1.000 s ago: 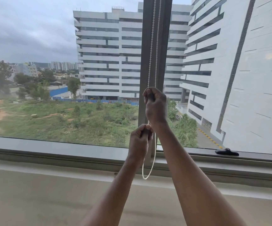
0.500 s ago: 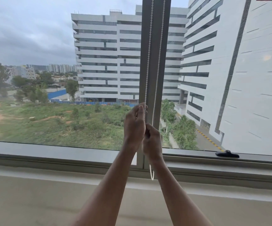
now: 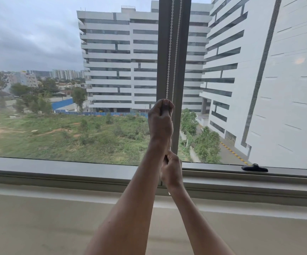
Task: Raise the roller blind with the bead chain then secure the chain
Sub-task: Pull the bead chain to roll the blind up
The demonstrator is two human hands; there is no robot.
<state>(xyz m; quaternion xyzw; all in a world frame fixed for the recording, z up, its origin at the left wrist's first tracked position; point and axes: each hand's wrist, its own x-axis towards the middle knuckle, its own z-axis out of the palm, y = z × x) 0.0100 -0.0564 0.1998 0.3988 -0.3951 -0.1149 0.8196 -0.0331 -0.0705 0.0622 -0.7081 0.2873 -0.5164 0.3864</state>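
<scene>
A white bead chain [image 3: 170, 52] hangs in two strands in front of the dark window mullion [image 3: 184, 52]. My left hand [image 3: 160, 120] is raised and closed around the chain at mid height. My right hand [image 3: 171, 172] is lower, at the level of the window sill, also closed around the chain. A short bit of the chain's loop [image 3: 169, 193] shows below my right hand. The roller blind itself is out of view above the top edge.
The window frame's lower rail [image 3: 75, 168] runs across the view, with a black window handle [image 3: 254, 168] on it at the right. Below it lies a beige ledge [image 3: 57, 218]. Buildings and a green field show through the glass.
My left hand has risen up the chain while my right hand has moved down with it to sill level. One second ago the right hand was the upper one.
</scene>
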